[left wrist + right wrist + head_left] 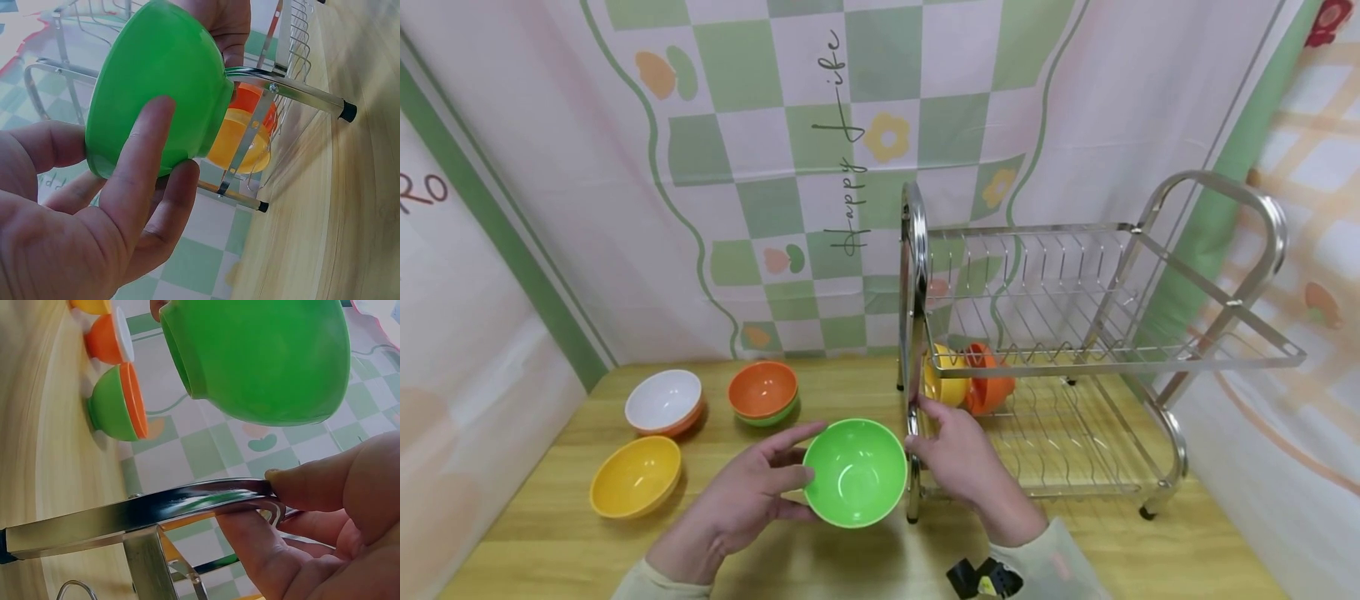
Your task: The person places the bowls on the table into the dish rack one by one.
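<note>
My left hand [752, 492] grips a light green bowl [856, 475] by its side, thumb near the rim and fingers around the outer wall. The bowl is off the table, its inside facing up toward the head view. My right hand [962, 454] pinches the front left post of a two-tier metal dish rack [1022, 372] between thumb and finger; the right wrist view shows this post [200, 497] close up. Inside the rack's lower tier, a yellow bowl [949, 379] and an orange bowl [988, 382] stand on edge at the left end, partly hidden by the upper tier.
On the wooden table [835, 567] at the left, a white bowl [664, 400] sits in an orange one [691, 427]. Nearby, an orange bowl [763, 390] is nested in a green one [778, 417]. A yellow bowl [636, 479] lies nearer. Curtains [812, 192] hang behind.
</note>
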`<move>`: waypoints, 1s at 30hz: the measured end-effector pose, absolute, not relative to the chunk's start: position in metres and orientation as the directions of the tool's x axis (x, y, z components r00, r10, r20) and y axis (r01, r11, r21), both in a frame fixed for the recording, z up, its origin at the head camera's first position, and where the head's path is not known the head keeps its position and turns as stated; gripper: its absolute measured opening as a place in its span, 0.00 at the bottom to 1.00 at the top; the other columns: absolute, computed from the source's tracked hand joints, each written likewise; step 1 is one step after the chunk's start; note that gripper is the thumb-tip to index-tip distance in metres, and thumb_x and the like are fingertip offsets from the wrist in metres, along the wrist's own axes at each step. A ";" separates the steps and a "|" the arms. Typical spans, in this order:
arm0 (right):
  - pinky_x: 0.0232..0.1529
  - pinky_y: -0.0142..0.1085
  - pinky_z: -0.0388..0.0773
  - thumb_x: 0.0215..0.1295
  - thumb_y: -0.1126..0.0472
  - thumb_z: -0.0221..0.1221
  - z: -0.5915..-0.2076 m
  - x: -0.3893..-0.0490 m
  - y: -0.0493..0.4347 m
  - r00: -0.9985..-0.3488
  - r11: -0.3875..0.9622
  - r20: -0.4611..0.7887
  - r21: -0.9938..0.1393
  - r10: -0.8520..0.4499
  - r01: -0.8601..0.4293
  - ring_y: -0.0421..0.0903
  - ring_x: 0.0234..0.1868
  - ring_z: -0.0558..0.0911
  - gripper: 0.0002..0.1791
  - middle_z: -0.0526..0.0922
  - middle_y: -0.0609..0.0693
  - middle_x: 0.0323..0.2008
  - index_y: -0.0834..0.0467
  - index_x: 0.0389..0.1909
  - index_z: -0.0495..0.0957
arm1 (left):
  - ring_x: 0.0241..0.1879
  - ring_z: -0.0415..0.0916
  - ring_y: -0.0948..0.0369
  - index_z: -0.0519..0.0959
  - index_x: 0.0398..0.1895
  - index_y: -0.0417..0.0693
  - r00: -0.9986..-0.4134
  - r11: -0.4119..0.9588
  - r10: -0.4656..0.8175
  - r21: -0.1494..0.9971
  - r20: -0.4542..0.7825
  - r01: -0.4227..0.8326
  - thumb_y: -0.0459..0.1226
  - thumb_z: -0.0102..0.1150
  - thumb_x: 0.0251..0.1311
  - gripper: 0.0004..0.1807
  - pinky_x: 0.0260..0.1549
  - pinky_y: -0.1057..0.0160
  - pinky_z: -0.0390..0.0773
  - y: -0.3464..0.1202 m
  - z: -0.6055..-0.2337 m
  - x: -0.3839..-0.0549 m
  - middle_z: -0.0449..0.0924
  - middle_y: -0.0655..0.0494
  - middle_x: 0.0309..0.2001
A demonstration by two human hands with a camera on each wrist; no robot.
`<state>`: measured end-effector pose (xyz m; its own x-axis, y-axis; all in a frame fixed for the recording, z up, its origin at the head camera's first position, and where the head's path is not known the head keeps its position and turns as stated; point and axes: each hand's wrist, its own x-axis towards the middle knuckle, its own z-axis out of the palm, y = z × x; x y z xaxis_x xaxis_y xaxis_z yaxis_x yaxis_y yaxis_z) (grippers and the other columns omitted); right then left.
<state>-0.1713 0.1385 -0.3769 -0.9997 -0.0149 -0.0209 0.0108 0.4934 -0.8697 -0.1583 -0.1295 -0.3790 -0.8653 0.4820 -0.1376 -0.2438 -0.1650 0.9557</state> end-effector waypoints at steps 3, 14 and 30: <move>0.11 0.32 0.62 0.65 0.64 0.64 -0.377 -0.172 0.138 -1.000 0.493 -0.023 -0.870 -0.015 0.013 0.42 0.12 0.58 0.35 0.80 0.55 0.51 0.56 0.73 0.66 | 0.49 0.77 0.47 0.60 0.75 0.40 -0.863 -0.169 0.487 0.955 -0.134 -0.244 0.25 0.56 0.63 0.36 0.42 0.42 0.83 -0.129 -0.379 -0.158 0.63 0.32 0.63; 0.38 0.43 0.83 0.70 0.58 0.60 -0.358 -0.163 0.154 -1.000 0.452 -0.005 -0.892 0.028 0.018 0.49 0.35 0.83 0.12 0.81 0.56 0.46 0.60 0.49 0.78 | 0.48 0.77 0.47 0.60 0.76 0.41 -0.864 -0.165 0.487 0.957 -0.129 -0.236 0.25 0.56 0.62 0.37 0.42 0.42 0.83 -0.127 -0.378 -0.158 0.63 0.32 0.63; 0.54 0.56 0.78 0.75 0.53 0.54 -0.361 -0.133 0.172 -0.962 -0.159 -0.088 -0.978 -0.257 0.132 0.66 0.59 0.74 0.33 0.66 0.71 0.66 0.68 0.72 0.59 | 0.48 0.78 0.46 0.60 0.75 0.40 -0.866 -0.168 0.484 0.957 -0.128 -0.235 0.25 0.56 0.62 0.36 0.42 0.42 0.83 -0.121 -0.372 -0.156 0.61 0.31 0.65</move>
